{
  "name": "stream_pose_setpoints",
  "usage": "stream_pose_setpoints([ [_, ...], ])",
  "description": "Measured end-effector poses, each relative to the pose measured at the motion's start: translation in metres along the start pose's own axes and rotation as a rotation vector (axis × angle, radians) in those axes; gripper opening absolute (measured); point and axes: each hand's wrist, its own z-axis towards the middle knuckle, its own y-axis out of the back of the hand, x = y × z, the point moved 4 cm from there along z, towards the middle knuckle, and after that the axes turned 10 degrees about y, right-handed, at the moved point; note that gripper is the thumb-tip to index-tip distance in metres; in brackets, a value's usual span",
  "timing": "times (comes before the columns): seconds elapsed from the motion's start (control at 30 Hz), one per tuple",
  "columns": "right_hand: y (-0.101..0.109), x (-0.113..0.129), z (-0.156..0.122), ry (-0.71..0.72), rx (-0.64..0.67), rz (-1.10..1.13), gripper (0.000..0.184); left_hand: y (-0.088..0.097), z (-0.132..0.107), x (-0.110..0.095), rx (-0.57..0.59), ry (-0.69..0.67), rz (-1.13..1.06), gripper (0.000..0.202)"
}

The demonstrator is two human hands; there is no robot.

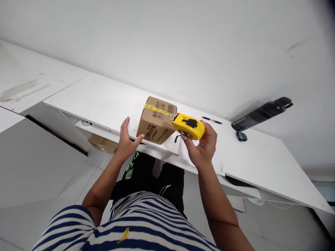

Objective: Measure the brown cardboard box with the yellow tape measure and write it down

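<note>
A small brown cardboard box (153,125) stands near the front edge of a white table (104,101). A yellow tape measure (188,126) is gripped in my right hand (202,144), and its yellow tape runs across the top of the box. My left hand (127,139) is open, fingers spread, its fingertips touching the box's lower left side.
A black bottle (261,113) lies on its side at the table's right back, with a small dark object (241,136) beside it. A black pen (212,120) lies behind the tape measure. White paper (186,157) lies under my right hand. Cardboard boxes (103,143) sit below the table.
</note>
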Motion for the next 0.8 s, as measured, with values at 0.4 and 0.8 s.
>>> stream_pose_setpoints([
  [0.4, -0.005, 0.052, 0.007, 0.31, 0.324, 0.011, 0.075, 0.005, 0.008, -0.122, 0.703, 0.149, -0.263, 0.054],
  [0.8, 0.028, -0.06, 0.002, -0.417, 0.17, 0.232, 0.07, 0.024, 0.136, -0.105, 0.367, 0.191, -0.189, 0.046],
])
